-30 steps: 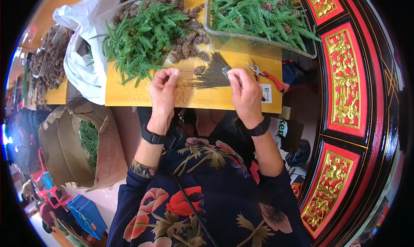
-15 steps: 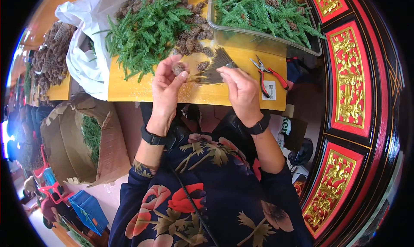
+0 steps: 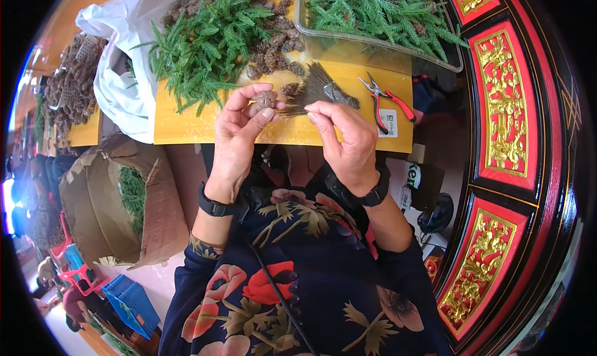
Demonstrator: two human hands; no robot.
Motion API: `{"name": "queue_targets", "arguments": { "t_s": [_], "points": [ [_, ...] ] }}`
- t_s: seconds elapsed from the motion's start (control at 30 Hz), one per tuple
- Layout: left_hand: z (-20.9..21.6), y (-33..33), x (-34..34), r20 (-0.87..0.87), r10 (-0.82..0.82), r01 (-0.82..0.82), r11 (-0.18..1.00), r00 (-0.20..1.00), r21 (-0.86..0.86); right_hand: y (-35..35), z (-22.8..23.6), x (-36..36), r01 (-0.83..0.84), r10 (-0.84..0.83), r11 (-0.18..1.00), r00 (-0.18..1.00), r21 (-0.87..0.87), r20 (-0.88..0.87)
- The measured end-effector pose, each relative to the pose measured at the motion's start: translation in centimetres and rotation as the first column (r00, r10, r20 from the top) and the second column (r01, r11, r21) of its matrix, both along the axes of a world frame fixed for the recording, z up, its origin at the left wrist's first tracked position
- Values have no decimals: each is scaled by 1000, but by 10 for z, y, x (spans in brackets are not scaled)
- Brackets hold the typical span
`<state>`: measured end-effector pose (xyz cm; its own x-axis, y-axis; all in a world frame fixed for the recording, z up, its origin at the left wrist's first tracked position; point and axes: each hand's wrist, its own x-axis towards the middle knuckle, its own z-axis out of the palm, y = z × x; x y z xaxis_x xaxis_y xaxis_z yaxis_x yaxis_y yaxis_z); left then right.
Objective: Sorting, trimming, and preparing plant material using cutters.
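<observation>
A brown pine cone (image 3: 266, 99) is pinched between the thumb and fingers of my left hand (image 3: 239, 123), over the front of the yellow table. My right hand (image 3: 348, 135) is to its right, thumb and forefinger pressed together; whatever thin thing they may hold is too fine to make out. Just behind those fingertips lies a fanned bundle of thin dark wires (image 3: 322, 82), bound at its right end. Another small pine cone (image 3: 290, 89) rests on the table by the bundle. Pliers with red and black handles (image 3: 384, 96) lie open to the right.
Green artificial fir sprigs (image 3: 202, 51) are heaped at the back left, beside loose pine cones (image 3: 273, 59). A clear plastic bin (image 3: 373, 53) of sprigs and cones stands at the back right. A white bag (image 3: 127, 76) and an open cardboard box (image 3: 99, 200) are at the left.
My right hand has come slightly left and toward me, off the bundle's bound end, which now shows. The pine cone in my left hand has turned and moved slightly right.
</observation>
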<state>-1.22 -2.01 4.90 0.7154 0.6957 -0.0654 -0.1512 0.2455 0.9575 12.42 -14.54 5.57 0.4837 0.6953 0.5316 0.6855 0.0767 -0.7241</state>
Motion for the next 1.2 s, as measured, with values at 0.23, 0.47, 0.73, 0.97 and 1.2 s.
{"name": "queue_targets", "arguments": {
  "t_s": [0.23, 0.47, 0.73, 0.97, 1.2],
  "points": [
    [14, -7, 2, 58, 44, -44, 999, 997, -14, 6, 3, -11, -21, 22, 1000, 998, -16, 57],
    [9, -6, -4, 38, 72, -74, 997, 997, 33, 8, 6, -12, 17, -14, 999, 995, -28, 100],
    [7, -5, -7, 26, 94, -94, 996, 995, 4, 11, 3, -18, 18, -16, 1000, 994, -14, 111],
    [3, -5, -9, 20, 78, -78, 997, 997, -7, 17, 2, -23, 29, -29, 1000, 998, -4, 47],
    [2, -9, -4, 32, -2, 1, 999, 999, 37, 19, 4, -24, 45, -42, 998, 997, -48, 62]
  ]
}}
